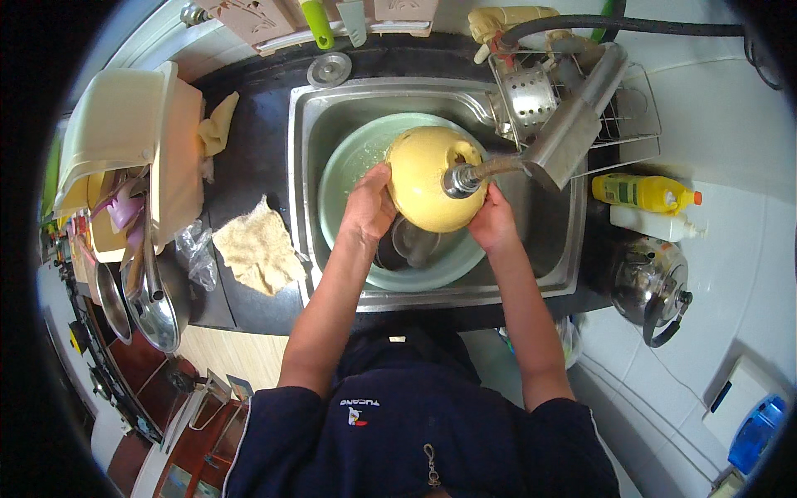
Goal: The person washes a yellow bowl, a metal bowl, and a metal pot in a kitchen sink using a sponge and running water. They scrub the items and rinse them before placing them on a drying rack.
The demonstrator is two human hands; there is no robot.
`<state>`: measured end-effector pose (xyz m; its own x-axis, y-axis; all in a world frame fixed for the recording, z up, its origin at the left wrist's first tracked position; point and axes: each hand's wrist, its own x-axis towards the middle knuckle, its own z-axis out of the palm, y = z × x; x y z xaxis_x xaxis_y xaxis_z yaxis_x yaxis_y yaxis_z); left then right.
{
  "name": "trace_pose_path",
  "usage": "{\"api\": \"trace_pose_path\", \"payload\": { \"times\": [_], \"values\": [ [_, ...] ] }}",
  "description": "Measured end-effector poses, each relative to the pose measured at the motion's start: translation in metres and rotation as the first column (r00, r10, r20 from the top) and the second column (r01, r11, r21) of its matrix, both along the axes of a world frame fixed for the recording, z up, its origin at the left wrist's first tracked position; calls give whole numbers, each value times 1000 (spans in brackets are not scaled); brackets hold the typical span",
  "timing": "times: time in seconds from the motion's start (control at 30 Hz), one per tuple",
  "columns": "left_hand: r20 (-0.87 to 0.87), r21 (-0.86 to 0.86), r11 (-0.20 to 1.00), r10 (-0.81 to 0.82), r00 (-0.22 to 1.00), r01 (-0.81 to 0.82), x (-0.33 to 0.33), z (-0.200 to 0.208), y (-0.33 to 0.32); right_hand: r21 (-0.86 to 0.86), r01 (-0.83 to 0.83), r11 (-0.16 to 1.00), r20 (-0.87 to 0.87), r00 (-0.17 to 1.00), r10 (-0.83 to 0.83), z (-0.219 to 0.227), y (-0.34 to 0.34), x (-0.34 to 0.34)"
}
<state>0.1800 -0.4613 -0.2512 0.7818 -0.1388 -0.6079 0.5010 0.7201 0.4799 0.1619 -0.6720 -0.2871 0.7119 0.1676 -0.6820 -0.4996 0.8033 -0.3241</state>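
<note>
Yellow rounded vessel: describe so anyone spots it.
Find the steel sink, then the pale green basin inside it. Over the basin, the left hand and right hand hold the yellow rounded vessel. Its domed yellow body stands out against the basin.

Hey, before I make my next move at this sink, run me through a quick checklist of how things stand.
1. Left hand on the yellow rounded item: ok, it holds the left side.
2. Right hand on it: ok, it holds the lower right side.
3. Green basin inside the sink: ok.
4. Basin free of other things: not ok, dark ware shows in it below the yellow item.
5. Tap head clear of the yellow item: cannot tell, it overlaps it from above.
6. Cloth out of the basin: ok, it lies on the counter to the left.
</note>
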Motion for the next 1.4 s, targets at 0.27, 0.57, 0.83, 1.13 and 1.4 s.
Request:
{"api": "trace_pose_path", "payload": {
  "times": [0.27,0.57,0.83,1.13,1.4],
  "values": [
    [16,-17,994,111,994,-111,-29,-35,34,7,-66,998,28,997,66,18,11,-4],
    [-61,-33,999,-4,998,2,-1,-23,28,-133,60,989,264,964,-23,20,29,18],
    [-18,-6,980,-200,980,200,-7,-27,-7,-385,157,909,65,988,-144,3,-2,20],
    [297,118,975,-217,930,190,3,-11,-1,-441,-365,820,-51,922,383,14,-36,-9],
    [32,24,995,-97,995,96,-10,-23,18,-954,190,233,292,772,565,44,24,-19]
  ]
}}
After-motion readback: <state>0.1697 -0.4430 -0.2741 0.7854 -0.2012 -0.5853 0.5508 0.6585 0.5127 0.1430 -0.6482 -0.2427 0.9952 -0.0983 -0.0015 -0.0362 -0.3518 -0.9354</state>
